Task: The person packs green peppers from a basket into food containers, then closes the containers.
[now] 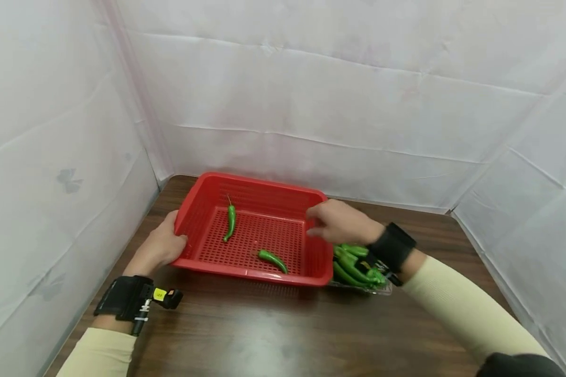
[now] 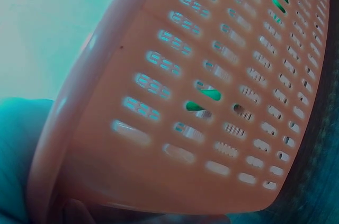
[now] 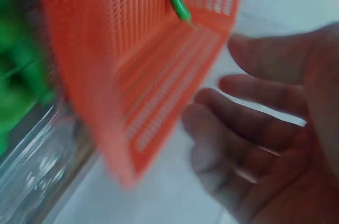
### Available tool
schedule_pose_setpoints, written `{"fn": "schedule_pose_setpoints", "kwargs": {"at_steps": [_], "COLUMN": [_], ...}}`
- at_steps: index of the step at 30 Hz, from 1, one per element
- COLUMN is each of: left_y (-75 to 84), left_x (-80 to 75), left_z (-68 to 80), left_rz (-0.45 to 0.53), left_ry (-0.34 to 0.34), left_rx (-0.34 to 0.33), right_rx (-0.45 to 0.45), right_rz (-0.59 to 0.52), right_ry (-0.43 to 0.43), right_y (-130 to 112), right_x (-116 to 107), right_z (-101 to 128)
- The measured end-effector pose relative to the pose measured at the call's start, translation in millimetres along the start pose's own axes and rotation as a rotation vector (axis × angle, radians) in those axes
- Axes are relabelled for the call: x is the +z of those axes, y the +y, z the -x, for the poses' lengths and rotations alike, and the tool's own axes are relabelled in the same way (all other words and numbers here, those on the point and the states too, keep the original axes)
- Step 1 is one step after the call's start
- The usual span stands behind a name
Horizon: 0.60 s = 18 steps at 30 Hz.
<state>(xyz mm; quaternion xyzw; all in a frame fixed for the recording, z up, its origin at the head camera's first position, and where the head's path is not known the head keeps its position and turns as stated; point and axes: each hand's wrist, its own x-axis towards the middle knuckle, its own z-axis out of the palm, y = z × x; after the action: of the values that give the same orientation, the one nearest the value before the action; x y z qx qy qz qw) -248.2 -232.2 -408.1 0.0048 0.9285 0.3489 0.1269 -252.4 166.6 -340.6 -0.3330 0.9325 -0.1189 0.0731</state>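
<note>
A red perforated plastic basket [image 1: 269, 191] sits on the table, with one green chili pepper [image 1: 231, 221] toward its left side and another chili [image 1: 272, 261] near its front wall. At the basket's left end, my left hand [image 1: 158, 243] grips the rim. The left wrist view is mostly the basket's outer wall [image 2: 95, 150], and the grip is largely hidden. My right hand [image 1: 343, 221] is over the basket's right rim. In the right wrist view its fingers are loosely bent with nothing between them, beside the basket. Below the right wrist lie several green chilies [image 1: 351, 264] in a clear plastic tray [image 1: 382, 289].
The dark wood tabletop [image 1: 245, 335] extends in front of the basket and to the right of the tray. White sheeting [image 1: 311, 104] walls in the back and both sides, close behind the basket.
</note>
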Motion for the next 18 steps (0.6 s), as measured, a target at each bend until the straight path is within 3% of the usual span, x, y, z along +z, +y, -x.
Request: {"fn": "schedule_pose_setpoints", "kwargs": {"at_steps": [4,8,12,18], "left_y": [0.7,5.9,11.3,18.3], "left_x": [-2.7,0.5,2.7,5.7], "left_z": [2.1,1.7,0.9,0.9], "left_rz": [0.01,0.032,0.04,0.054], "left_ry": [-0.008,-0.015,-0.02,-0.025], "left_rx": [-0.013,-0.018,-0.019,-0.011], "right_rx": [-0.006,-0.011,0.016,-0.017], "right_rz": [0.065,0.125,0.136,0.183], "right_ry": [-0.25,-0.425,-0.514,-0.545], "right_y": [-20.8,-30.7,-37.1,-40.1], "right_x": [16.2,41.6,61.3,76.0], "right_z": [-51.4,-81.0,-94.1,-101.1]}}
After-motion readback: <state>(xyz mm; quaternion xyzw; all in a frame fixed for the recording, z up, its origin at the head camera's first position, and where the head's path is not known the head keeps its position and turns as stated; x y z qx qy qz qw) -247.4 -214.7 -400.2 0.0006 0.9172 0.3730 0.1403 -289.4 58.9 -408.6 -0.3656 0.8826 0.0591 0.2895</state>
